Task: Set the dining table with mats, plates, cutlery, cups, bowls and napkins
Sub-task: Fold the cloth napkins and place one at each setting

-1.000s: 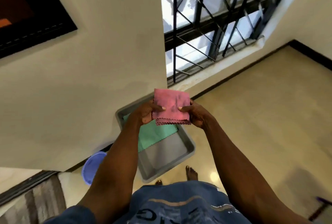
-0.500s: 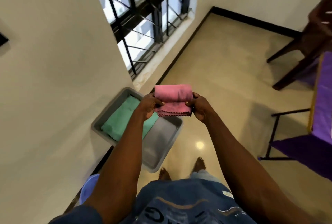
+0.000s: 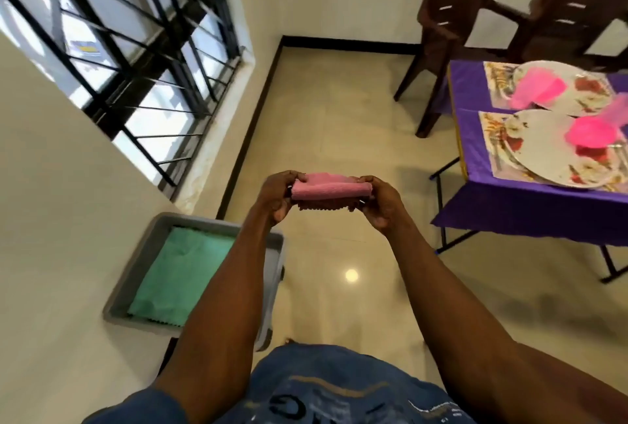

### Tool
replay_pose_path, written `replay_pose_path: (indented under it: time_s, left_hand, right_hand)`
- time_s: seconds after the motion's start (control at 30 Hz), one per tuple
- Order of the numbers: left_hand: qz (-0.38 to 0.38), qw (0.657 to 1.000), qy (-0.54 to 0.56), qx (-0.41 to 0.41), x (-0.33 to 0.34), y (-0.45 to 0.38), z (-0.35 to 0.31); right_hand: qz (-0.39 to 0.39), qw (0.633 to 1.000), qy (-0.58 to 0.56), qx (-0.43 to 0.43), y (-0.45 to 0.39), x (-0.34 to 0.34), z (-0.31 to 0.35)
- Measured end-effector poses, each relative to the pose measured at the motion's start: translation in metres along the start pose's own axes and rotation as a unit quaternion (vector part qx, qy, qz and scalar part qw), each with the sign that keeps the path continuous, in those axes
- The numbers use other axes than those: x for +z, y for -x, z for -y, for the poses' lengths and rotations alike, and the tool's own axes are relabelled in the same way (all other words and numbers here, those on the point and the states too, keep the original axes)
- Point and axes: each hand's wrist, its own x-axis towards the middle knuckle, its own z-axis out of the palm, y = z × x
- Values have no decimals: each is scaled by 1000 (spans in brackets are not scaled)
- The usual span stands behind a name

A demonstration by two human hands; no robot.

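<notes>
A folded pink napkin [image 3: 329, 190] is held in front of me at chest height. My left hand [image 3: 277, 196] grips its left end and my right hand [image 3: 382, 203] grips its right end. Below my left arm stands a grey tray [image 3: 142, 253] holding a folded green napkin [image 3: 180, 274]. At the right is the dining table [image 3: 509, 199] under a purple cloth. On it lie two floral mats with white plates [image 3: 540, 148] and pink bowls [image 3: 593, 133]; the far plate [image 3: 550, 75] carries something pink and blurred.
Two dark wooden chairs [image 3: 452, 16] stand behind the table at the far wall. A barred window [image 3: 136, 50] fills the left wall. Glossy beige floor [image 3: 323, 111] lies between me and the table. The table's black metal legs [image 3: 441, 216] stick out near my right hand.
My view has swung to the right, bringing the set table and chairs into sight. The pink napkin has been folded flatter and narrower between both hands, which stay on its ends.
</notes>
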Motion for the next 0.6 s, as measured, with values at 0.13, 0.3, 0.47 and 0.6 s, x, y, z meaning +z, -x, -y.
replay_pose_path:
  time_s: [0.13,0.3,0.47,0.6]
  left_hand:
    - [43,998,24,-42,50,11,11]
    - [142,970,-177,-87,100,21,36]
    - [296,890,-307,-159,146,26,47]
    - [316,880,-307,-178,184,25,57]
  right_hand:
    - [-3,1000,-15,-15,23,-52,21]
    - [-11,991,127,-44,45,-100,43]
    - [-9,985,160,-58,60,-136,66]
    - [-40,989,118,-75,61,-161,73]
